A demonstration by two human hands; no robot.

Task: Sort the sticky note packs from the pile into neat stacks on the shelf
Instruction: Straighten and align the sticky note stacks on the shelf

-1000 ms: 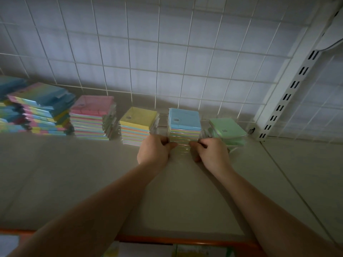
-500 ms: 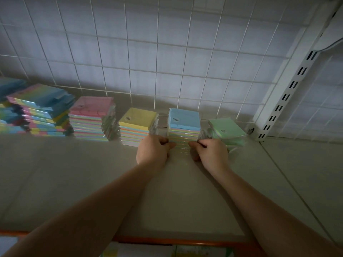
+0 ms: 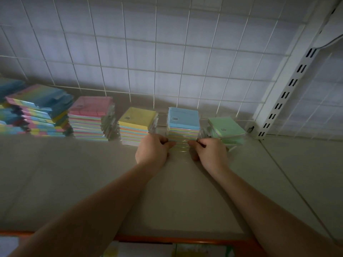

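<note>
Hands square up a blue-topped stack [image 3: 183, 125] of sticky note packs on the shelf [image 3: 92, 182]: left hand [image 3: 152, 151] and right hand [image 3: 211, 153] curl fingers against its lower sides; even pressure should keep pastel, film-wrapped layers aligned between yellow stack [image 3: 136, 125] and green stack [image 3: 226, 127]

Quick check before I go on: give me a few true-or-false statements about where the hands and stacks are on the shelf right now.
1. Both hands are at the blue-topped stack. True: the left hand and right hand grip its lower front corners from either side.
2. The green-topped stack is the tallest. False: it is the lowest of the row.
3. The yellow-topped stack stands between the pink-topped stack and the blue-topped one. True.
4. The blue-topped stack is lifted off the shelf. False: it rests on it.
5. The right hand holds a loose green pack. False: it grips the blue-topped stack.
</note>
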